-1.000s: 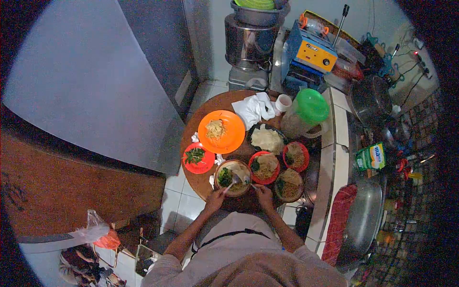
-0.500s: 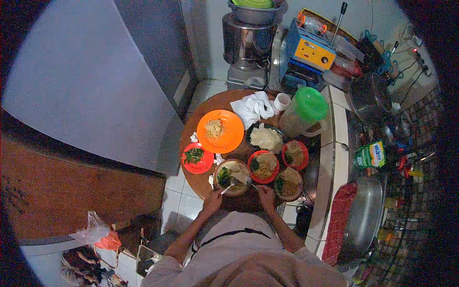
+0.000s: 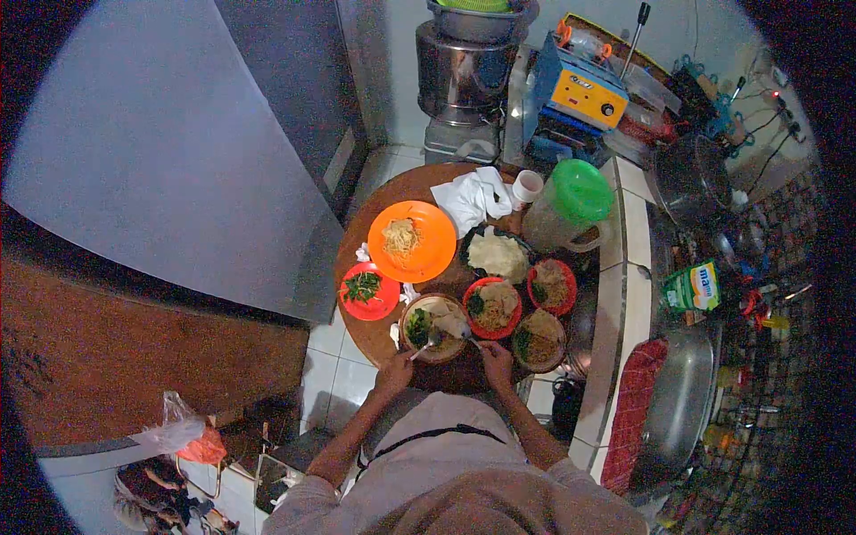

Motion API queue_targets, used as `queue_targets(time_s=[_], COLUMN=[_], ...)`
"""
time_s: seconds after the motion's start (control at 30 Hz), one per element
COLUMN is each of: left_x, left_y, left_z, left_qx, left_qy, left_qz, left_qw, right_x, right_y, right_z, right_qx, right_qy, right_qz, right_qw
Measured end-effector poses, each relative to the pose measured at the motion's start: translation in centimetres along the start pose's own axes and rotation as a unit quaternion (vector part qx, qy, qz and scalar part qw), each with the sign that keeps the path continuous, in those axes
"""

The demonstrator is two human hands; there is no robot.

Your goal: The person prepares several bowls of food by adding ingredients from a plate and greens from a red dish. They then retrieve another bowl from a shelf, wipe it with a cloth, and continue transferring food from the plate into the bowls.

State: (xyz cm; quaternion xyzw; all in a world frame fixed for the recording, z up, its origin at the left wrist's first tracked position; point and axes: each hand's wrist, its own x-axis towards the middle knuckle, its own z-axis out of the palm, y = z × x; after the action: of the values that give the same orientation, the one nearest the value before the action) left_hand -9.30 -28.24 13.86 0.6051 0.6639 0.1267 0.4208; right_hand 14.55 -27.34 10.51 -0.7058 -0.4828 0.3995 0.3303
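My left hand is closed on the handle of a spoon, whose tip lies inside a bowl at the table's near edge. From the other side, my right hand holds a second utensil, its end at the bowl's right rim. Dark greens and pale flat pieces are in this bowl. Beside it stand two red bowls and a brown-rimmed bowl, each with noodles and greens.
On the round table are an orange plate, a red plate of greens, a dark bowl of pale sheets, tissues, a cup and a green-lidded jug. A tiled counter edge borders the right.
The utensil in my right hand has shifted slightly at the bowl's right side. My left hand and its spoon have hardly moved.
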Motion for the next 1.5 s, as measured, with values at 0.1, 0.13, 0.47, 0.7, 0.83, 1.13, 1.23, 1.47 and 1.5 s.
queue_targets(time_s=[0.1, 0.13, 0.47, 0.7, 0.83, 1.13, 1.23, 1.47, 1.5], left_x=[0.1, 0.1, 0.9, 1.1, 1.4, 0.9, 1.3, 0.4, 0.5], left_y=[-0.2, 0.4, -0.5, 0.3, -0.4, 1.7, 0.2, 1.9, 1.6], left_z=[-0.2, -0.7, 0.4, 0.2, 0.9, -0.2, 0.9, -0.7, -0.6], left_qx=[-0.030, -0.008, 0.000, -0.059, 0.032, -0.018, -0.029, 0.030, 0.031], left_qy=[0.025, 0.003, 0.043, 0.033, 0.013, 0.003, 0.040, 0.058, 0.058], left_qz=[0.046, 0.010, 0.036, 0.058, 0.022, -0.004, 0.041, 0.051, 0.051], left_qw=[0.998, 1.000, 0.998, 0.996, 0.999, 1.000, 0.998, 0.997, 0.997], right_x=[-0.1, -0.2, 0.1, -0.3, -0.2, 0.2, 0.1, 0.3, 0.3], right_y=[-0.7, -1.3, -1.9, -2.0, -2.3, -2.0, -2.4, -2.3, -2.4], right_z=[0.0, -0.2, -0.8, -0.6, -1.0, -0.8, -1.0, -1.1, -1.2], right_qx=[0.003, 0.004, 0.018, -0.102, -0.123, -0.086, -0.096, -0.022, -0.024], right_qy=[0.016, 0.019, -0.019, 0.033, 0.026, -0.035, -0.028, -0.027, -0.031], right_qz=[-0.009, -0.014, -0.050, -0.102, -0.095, -0.094, -0.110, -0.074, -0.081], right_qw=[1.000, 1.000, 0.998, 0.989, 0.988, 0.991, 0.989, 0.997, 0.996])
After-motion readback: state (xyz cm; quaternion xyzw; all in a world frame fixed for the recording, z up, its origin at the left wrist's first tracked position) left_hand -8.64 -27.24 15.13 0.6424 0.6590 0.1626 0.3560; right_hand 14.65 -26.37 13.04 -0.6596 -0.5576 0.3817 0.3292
